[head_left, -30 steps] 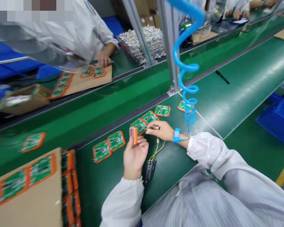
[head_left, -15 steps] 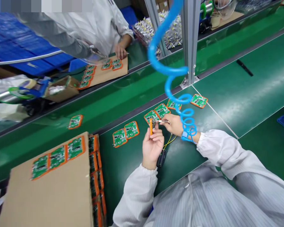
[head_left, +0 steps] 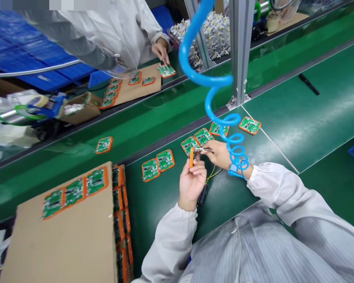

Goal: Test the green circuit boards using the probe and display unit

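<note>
My left hand (head_left: 192, 182) pinches a circuit board (head_left: 191, 158) with an orange edge and holds it upright, edge-on to me. From the right, my right hand (head_left: 220, 152) grips a slim silver hand tool (head_left: 201, 149); its tip meets the board's component side. Fingers hide much of the tool, so its exact kind is unclear. Just behind the hands, green circuit boards (head_left: 203, 136) with orange edges lie on the green bench. Below them, yellow wires (head_left: 214, 173) run near a black cylindrical part (head_left: 203, 195). A blue strap (head_left: 233, 170) circles my right wrist.
A blue coiled cord (head_left: 212, 80) hangs before the metal post (head_left: 238, 55). Cardboard (head_left: 65, 243) with boards on top covers stacked boards at left. One board (head_left: 104, 145) sits on the green strip beyond. Across it, a co-worker's hand (head_left: 161, 51) holds a board. A black pen-like object (head_left: 309, 84) lies right.
The co-worker's hand has lifted a board and moved it right. The single board on the green strip has shifted right. My hands keep nearly the same pose.
</note>
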Tool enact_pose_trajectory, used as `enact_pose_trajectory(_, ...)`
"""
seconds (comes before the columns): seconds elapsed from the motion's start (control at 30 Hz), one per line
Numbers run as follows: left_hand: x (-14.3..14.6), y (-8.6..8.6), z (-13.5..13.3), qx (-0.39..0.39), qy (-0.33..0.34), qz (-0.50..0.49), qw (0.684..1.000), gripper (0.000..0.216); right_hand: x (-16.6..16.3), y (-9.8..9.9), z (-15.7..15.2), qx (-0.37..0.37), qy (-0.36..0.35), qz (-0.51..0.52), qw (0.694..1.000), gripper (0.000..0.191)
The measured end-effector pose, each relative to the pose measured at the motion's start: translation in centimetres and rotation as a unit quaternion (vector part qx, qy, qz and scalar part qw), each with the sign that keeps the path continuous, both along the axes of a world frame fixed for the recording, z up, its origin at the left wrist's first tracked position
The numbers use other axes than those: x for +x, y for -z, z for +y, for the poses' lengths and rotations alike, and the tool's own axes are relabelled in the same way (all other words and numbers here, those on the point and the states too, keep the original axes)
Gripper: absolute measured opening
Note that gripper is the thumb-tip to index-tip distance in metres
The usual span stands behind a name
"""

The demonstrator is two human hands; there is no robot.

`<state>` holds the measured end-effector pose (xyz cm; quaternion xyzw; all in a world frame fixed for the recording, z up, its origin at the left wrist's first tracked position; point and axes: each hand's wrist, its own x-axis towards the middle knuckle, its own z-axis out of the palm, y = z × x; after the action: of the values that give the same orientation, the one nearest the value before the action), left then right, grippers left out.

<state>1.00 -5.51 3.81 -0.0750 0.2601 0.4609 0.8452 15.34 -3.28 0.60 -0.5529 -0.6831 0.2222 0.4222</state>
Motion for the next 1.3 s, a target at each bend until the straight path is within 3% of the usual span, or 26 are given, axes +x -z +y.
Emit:
enact_pose_trajectory(0.27,0.0,0.2,0.0,-0.015,-0.002,-0.031,0.999,0.031,0.3,1.0,0.4,0.034,-0.008,0.006,0.999,0.011)
enact_pose_trajectory(0.37,0.0,0.2,0.0,-0.009,-0.006,-0.024,1.000,0.032,0.6,0.6,0.5,0.062,-0.032,-0.012,0.997,0.024)
enact_pose_trajectory(0.43,0.0,0.2,0.1,-0.003,-0.012,-0.011,1.000,0.031,1.0,0.2,0.5,0.088,-0.049,-0.019,0.995,0.034)
enact_pose_trajectory(0.63,0.5,0.4,0.1,0.019,-0.024,0.036,0.999,0.029,1.8,-0.2,0.8,0.158,-0.094,-0.025,0.983,0.031)
enact_pose_trajectory(0.93,1.5,0.5,-0.1,0.041,-0.022,0.122,0.991,0.025,2.2,-0.1,0.5,0.127,-0.106,-0.104,0.981,0.032)
enact_pose_trajectory(1.1,2.4,0.0,-0.8,0.077,-0.054,0.174,0.980,0.017,2.2,-1.3,0.3,0.172,-0.116,-0.102,0.973,0.034)
enact_pose_trajectory(1.2,2.5,-0.7,-2.0,0.100,-0.066,0.182,0.976,0.015,3.9,-2.5,0.4,0.185,-0.133,-0.057,0.972,0.036)
enact_pose_trajectory(1.3,2.0,-1.1,-3.7,0.111,-0.070,0.183,0.974,0.010,8.2,-2.7,0.5,0.135,-0.036,-0.078,0.987,0.041)
